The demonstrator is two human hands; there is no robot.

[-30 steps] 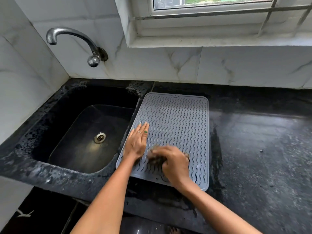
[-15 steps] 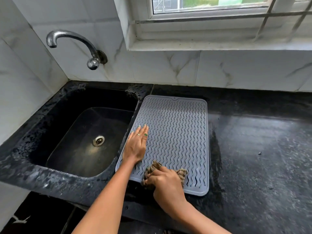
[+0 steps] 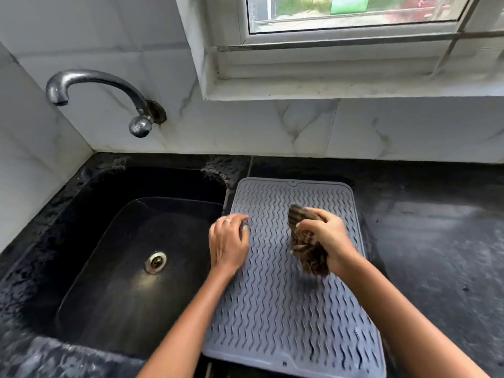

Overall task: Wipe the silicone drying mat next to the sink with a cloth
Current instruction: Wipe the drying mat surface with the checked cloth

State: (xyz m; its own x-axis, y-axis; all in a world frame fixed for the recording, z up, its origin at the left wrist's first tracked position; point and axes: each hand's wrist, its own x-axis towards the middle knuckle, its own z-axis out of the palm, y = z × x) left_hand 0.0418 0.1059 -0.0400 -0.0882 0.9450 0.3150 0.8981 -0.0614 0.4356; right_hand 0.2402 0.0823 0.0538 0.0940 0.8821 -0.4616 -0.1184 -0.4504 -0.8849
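**Cloth bunched over ribbed mat**

The grey silicone drying mat (image 3: 283, 309), wave-ribbed with rounded corners, lies on the black speckled counter (image 3: 436, 255), at 3 o'clock of the sink (image 3: 131, 268). The right hand (image 3: 327, 238) clamps a crumpled brown cloth (image 3: 306, 245); the left hand (image 3: 227, 244), fingers curled, presses the mat's 9 o'clock edge.

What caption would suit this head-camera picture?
Right hand grips a brown cloth over the grey drying mat; left hand at its sink-side edge.

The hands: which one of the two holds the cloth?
The right hand grips the brown cloth above the mat; the left hand, at the mat's sink-side edge, holds no cloth.
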